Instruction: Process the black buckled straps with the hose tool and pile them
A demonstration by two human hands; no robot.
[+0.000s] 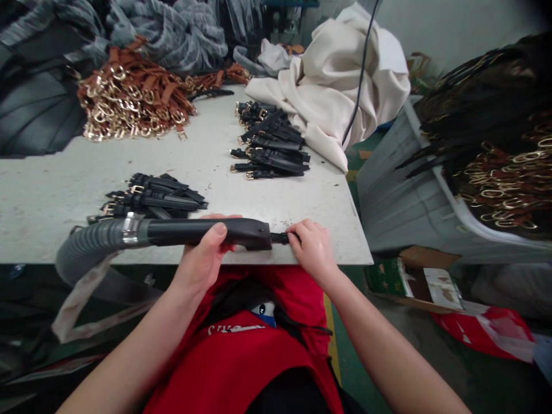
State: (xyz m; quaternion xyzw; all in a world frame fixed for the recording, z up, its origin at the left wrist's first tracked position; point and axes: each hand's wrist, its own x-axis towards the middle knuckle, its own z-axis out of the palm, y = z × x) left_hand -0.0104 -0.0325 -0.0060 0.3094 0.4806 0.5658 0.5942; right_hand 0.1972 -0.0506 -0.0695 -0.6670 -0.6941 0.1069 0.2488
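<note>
My left hand (206, 253) is wrapped round a black nozzle tool (185, 232) that joins a grey ribbed hose (81, 244) at the near edge of the white table (64, 190). My right hand (311, 248) is closed in a pinch on a small black strap piece (281, 237) at the tool's tip. Two piles of black straps with gold buckles lie on the table, one (150, 198) just behind the tool, one (269, 144) farther back.
A heap of brown straps with gold rings (129, 95) sits at the back left. Cream fabric (336, 80) is piled at the back right, with a black cable over it. A grey bin (401, 190) of straps stands right of the table. A cardboard box (409, 282) lies on the floor.
</note>
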